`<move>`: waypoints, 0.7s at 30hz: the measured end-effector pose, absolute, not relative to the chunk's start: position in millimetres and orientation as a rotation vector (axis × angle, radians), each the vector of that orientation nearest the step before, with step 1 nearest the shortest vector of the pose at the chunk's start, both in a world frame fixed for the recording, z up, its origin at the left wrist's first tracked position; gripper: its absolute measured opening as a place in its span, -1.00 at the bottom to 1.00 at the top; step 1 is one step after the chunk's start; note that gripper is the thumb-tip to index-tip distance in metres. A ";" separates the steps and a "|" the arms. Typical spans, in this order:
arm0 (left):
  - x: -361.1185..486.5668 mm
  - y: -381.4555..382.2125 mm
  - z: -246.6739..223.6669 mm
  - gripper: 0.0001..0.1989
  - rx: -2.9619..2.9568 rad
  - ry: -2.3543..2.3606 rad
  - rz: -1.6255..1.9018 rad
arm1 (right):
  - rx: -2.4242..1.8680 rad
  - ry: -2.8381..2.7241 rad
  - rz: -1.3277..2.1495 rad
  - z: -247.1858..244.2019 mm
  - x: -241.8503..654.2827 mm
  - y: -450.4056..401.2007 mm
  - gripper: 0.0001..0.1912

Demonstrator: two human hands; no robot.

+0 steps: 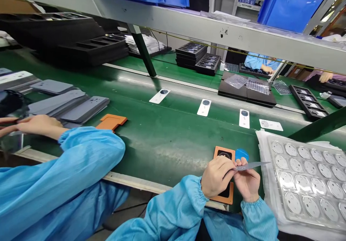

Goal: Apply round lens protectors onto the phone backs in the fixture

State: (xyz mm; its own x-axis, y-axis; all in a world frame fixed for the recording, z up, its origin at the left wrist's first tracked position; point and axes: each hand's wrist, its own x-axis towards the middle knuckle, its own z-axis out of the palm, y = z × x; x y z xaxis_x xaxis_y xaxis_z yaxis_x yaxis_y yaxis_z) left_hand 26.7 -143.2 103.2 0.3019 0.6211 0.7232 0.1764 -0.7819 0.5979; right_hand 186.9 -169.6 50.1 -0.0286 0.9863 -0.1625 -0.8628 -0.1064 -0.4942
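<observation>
My left hand (218,176) pinches one end of a thin grey panel (252,165), seen nearly edge-on. The fingers of my right hand (247,181) are closed on the same panel from the other side. Both hands are raised over an orange fixture (229,196) with a dark inset, whose middle they partly hide. A round blue piece (241,155) lies just behind my right fingertips.
A clear tray (273,169) of round white discs stands at right. White cards with dark circles, such as this card (204,107), lie along the green bench (167,136). At left, a co-worker's hand (40,124) is near stacked grey panels (83,109) and another orange fixture (112,122).
</observation>
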 end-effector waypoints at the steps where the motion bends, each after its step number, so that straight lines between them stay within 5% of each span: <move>1: 26.3 -143.0 101.2 -0.90 2.181 0.728 1.479 | -0.549 -0.328 1.581 49.9 184.5 -170.3 -0.84; 7: 26.7 -121.3 81.7 -0.79 1.663 0.986 1.331 | -0.861 -0.532 1.228 54.8 157.3 -144.7 -0.71; 12: 18.6 -67.2 62.5 -0.60 1.297 1.018 1.205 | -0.961 -0.726 1.118 86.7 152.6 -38.4 -0.56; 21: -13.4 -26.2 12.0 -0.42 1.219 1.245 1.096 | -1.542 -1.165 1.091 64.6 187.3 62.2 -0.73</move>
State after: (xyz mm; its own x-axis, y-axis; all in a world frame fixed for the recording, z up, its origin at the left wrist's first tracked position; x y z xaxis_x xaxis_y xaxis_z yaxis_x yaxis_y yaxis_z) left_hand -13.4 -26.2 12.0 0.0464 0.9964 -0.0712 0.0551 0.0686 0.9961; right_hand 187.3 62.2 64.6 0.1702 0.9769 -0.1295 0.1934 -0.1620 -0.9676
